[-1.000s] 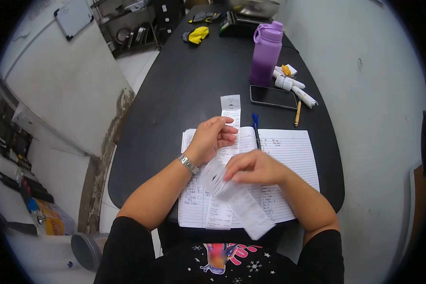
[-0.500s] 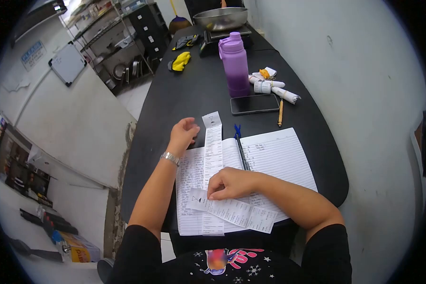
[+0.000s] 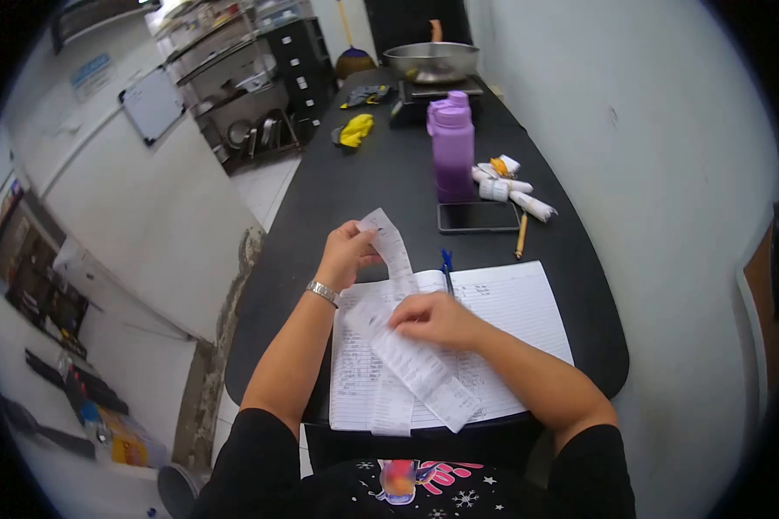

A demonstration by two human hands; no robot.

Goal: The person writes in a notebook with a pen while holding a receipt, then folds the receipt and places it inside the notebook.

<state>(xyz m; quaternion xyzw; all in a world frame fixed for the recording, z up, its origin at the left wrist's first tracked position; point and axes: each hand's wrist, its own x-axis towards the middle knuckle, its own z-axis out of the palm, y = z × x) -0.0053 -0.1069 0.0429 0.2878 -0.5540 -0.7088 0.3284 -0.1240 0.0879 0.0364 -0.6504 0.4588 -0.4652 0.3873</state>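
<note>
My left hand [image 3: 346, 256], with a metal watch on the wrist, pinches the top end of a long printed receipt [image 3: 395, 257] and holds that end up off the table. The long strip runs down across the left page of an open lined notebook [image 3: 528, 316]. My right hand [image 3: 441, 320] has its fingertips closed on the upper part of a shorter receipt [image 3: 428, 374], which slants over the long one. Handwriting fills much of the left page. A dark pen with a blue clip [image 3: 447, 263] lies along the notebook's middle, partly hidden by my right hand.
Beyond the notebook are a phone [image 3: 479, 218], a purple bottle [image 3: 453, 147], a tan pen [image 3: 521, 236] and rolled papers [image 3: 515, 190]. Yellow-and-grey gloves [image 3: 356, 131] and a metal bowl [image 3: 431, 62] on a scale sit farther back. A wall [image 3: 614, 173] runs along the right.
My left hand has closed on the long receipt's top end and lifted it. My right hand has moved slightly right, and the shorter receipt now slants more steeply. The view has shifted.
</note>
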